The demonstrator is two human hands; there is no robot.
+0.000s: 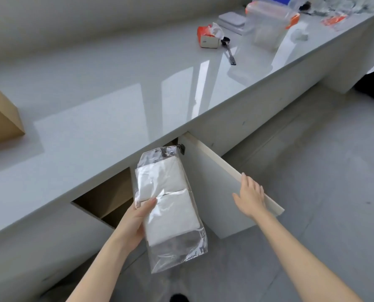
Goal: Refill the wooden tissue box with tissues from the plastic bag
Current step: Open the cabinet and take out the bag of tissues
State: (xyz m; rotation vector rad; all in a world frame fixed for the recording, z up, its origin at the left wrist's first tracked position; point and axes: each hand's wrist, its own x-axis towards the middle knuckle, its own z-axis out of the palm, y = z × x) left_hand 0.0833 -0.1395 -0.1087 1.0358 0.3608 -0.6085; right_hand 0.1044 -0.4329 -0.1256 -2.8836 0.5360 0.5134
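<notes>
A clear plastic bag point(170, 205) with two stacks of white tissues inside hangs in front of the open cabinet, below the counter edge. My left hand point(136, 221) grips its left side, thumb across the front. My right hand point(250, 196) rests flat with spread fingers on the top edge of the open white cabinet door point(216, 192). A light wooden box point(1, 116) stands on the counter at the far left, partly cut off by the frame edge.
The glossy grey counter point(107, 118) runs diagonally. At its far end stand an orange tissue pack point(210, 35), a black measuring spoon point(229, 51), clear plastic containers point(266, 25) and other packaging. The dark cabinet opening point(110, 199) sits below. Grey floor lies to the right.
</notes>
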